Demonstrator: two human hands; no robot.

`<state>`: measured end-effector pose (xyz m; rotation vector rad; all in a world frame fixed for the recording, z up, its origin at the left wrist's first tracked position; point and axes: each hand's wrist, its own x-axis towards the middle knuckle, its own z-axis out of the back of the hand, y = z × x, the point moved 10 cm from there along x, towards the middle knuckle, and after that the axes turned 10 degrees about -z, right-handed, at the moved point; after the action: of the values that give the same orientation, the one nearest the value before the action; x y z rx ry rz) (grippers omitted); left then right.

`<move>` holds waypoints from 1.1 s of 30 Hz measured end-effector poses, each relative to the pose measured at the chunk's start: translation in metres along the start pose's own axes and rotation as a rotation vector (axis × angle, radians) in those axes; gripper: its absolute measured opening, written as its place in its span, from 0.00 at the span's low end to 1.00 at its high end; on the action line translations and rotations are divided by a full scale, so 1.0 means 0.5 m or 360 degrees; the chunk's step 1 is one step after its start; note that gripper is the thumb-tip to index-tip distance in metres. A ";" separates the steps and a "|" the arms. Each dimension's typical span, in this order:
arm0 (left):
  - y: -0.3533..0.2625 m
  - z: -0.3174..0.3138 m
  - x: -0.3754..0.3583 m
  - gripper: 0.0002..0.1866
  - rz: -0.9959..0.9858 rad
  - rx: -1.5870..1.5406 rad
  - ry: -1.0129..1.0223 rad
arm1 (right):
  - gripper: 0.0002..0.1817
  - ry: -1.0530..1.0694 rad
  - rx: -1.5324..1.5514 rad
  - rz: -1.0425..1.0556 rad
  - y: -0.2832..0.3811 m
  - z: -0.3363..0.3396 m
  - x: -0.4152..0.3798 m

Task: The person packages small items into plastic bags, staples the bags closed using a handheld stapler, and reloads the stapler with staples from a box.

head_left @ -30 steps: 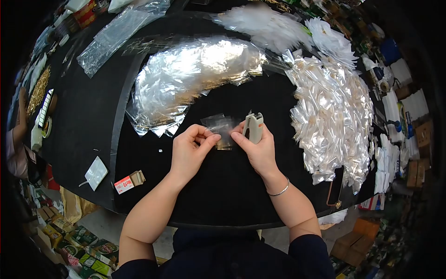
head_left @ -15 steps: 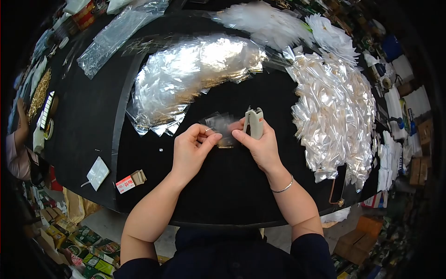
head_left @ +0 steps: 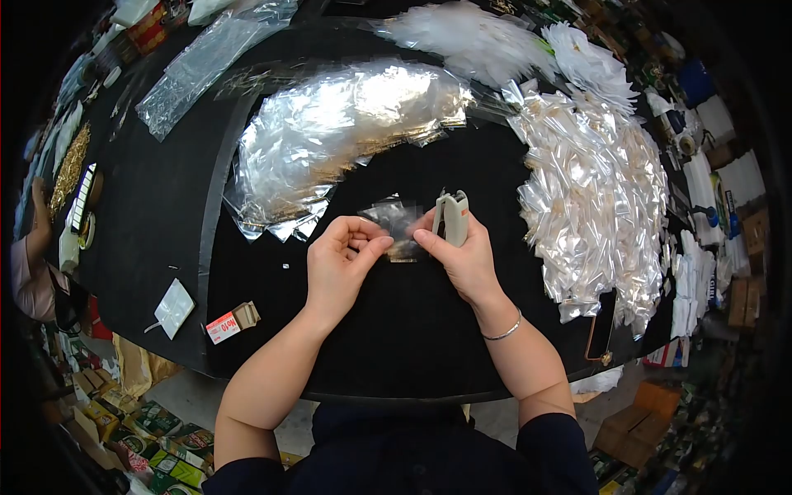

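Note:
My left hand (head_left: pixel 342 256) pinches the left side of a small clear plastic sheet (head_left: pixel 402 216) between thumb and fingertips. The sheet is see-through, with a gold strip along its lower edge. On its other side, my right hand (head_left: pixel 464 256) brings thumb and forefinger to the sheet's right edge. A pale grey stapler (head_left: pixel 454 218) stands upright in the right palm, its jaws pointing away from me. Blur around the fingertips hides the exact grip on the sheet.
A fanned pile of clear sheets (head_left: pixel 330 124) lies ahead; gathered clear pieces (head_left: pixel 590 190) cover the right side. White petal-like pieces (head_left: pixel 470 41) lie at the back. A staple box (head_left: pixel 233 322) and white diamond-shaped packet (head_left: pixel 175 308) sit left. Another person's arm (head_left: pixel 37 227) shows far left.
Both hands stay almost in place, with slight finger movement at the sheet. The sheet has shifted a little and lies somewhat flatter. The stapler remains in the right hand.

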<state>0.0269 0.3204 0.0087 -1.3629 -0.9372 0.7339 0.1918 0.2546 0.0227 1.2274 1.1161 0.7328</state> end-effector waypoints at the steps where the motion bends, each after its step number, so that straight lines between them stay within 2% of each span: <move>1: 0.000 0.003 0.000 0.08 -0.0005 -0.0025 -0.0027 | 0.13 0.0001 0.0022 -0.0001 -0.001 0.001 0.000; 15: 0.002 0.015 -0.003 0.13 -0.0094 -0.0160 -0.0258 | 0.13 -0.0003 0.0037 0.0022 0.002 -0.004 0.001; 18: -0.022 0.014 -0.002 0.12 -0.0263 -0.0083 -0.0293 | 0.14 -0.0029 0.0138 -0.0003 0.003 -0.009 -0.001; 22: -0.042 -0.001 -0.009 0.09 -0.0224 0.0199 -0.0116 | 0.13 -0.0145 0.0115 -0.0011 -0.007 -0.009 -0.004; 26: -0.053 0.002 -0.014 0.07 -0.0254 0.0364 -0.0158 | 0.15 -0.0200 0.0040 0.0014 -0.011 -0.020 -0.012; 33: -0.028 0.019 -0.007 0.08 -0.0268 0.0086 -0.0267 | 0.16 -0.0152 -0.0098 0.0065 -0.004 -0.009 -0.008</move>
<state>0.0158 0.3203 0.0219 -1.1723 -1.1418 0.7470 0.1863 0.2522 0.0222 1.2234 0.9864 0.7267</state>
